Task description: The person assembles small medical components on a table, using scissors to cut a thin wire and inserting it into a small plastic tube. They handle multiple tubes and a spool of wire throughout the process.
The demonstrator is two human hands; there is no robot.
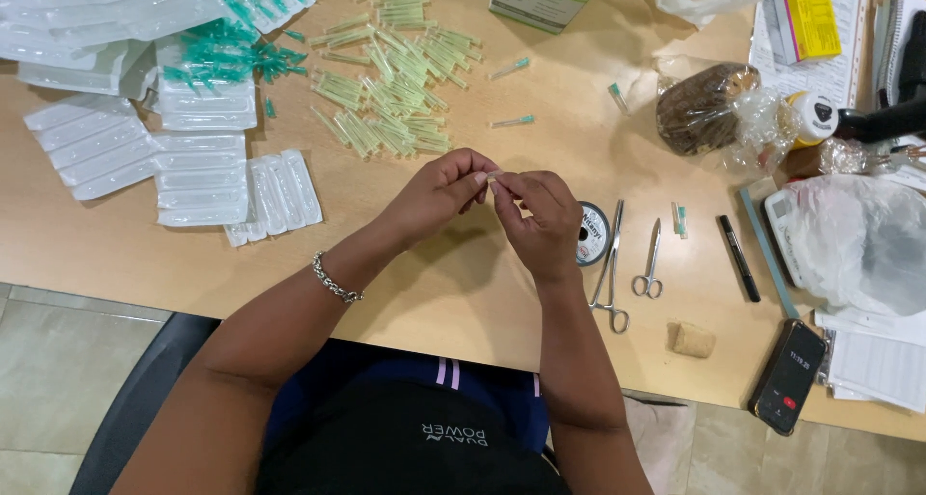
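We are holding both hands together just below the pile of pale green caps (395,80): left hand (439,194) and right hand (540,220) curling fingertips around a small pale piece (493,178). Fingers are covering most of it; we cannot identify it.

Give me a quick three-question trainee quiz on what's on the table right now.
1. True or false: both hands meet over the table on one small pale piece.
2. Which lies nearest the right hand? A) phone B) thread spool C) green-capped needles
3. Which wrist wears a bracelet?

Key
1. True: left hand and right hand pinch the small pale piece.
2. B: the thread spool sits beside it; phone and green-capped needles lie farther off.
3. Left, a bracelet.
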